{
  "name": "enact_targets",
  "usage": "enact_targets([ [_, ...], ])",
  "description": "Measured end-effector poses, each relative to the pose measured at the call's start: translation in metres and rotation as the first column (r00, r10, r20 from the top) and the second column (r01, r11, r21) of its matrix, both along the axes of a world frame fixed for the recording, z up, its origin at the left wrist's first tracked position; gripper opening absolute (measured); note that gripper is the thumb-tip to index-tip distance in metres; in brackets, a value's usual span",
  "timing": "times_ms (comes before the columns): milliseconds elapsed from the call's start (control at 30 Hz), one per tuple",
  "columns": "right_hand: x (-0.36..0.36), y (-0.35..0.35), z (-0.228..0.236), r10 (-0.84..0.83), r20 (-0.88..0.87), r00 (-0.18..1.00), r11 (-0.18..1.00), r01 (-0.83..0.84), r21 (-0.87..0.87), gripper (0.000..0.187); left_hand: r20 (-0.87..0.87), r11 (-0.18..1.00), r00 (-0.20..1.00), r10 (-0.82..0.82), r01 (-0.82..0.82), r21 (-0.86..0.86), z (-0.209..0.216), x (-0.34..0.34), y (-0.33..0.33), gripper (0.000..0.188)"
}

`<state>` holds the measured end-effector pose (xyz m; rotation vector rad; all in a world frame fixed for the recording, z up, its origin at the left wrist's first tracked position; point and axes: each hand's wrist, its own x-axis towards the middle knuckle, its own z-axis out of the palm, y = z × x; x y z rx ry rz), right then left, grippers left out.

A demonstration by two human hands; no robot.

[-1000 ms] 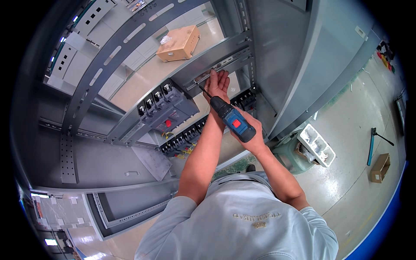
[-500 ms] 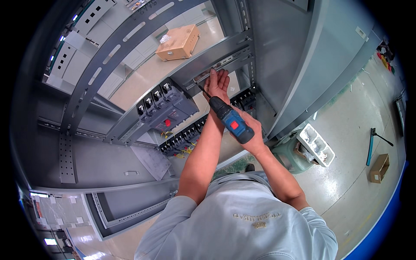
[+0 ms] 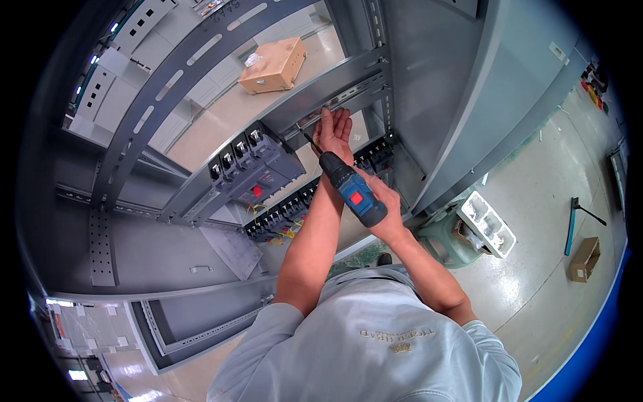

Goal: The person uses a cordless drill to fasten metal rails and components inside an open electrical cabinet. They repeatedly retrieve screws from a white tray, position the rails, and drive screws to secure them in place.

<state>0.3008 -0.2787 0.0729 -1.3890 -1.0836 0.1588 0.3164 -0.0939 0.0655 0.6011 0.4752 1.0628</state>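
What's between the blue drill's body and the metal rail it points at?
The head view shows a black chuck and a thin dark bit, with the left hand close beside the bit.

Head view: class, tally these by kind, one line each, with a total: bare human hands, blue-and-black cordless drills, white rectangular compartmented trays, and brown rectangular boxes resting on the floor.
Bare human hands: 2 (left hand, right hand)
Blue-and-black cordless drill: 1
White rectangular compartmented tray: 1
Brown rectangular floor boxes: 2 (upper box, right-hand box)
Total: 6
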Motion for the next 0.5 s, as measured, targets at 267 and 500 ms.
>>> enact_targets([
  [267,-0.012,0.006,-0.001,-0.076,0.086,0.993,0.996,0.071,0.059,0.06,-0.005,0.999,1.0,-0.008,0.008,-0.033,0.004,-0.003,-0.002,0.034],
  [500,-0.02,0.006,0.005,-0.087,0.116,0.989,0.996,0.082,0.047,0.06,-0.005,1.0,1.0,0.002,-0.002,-0.017,0.005,-0.003,-0.003,0.031],
])
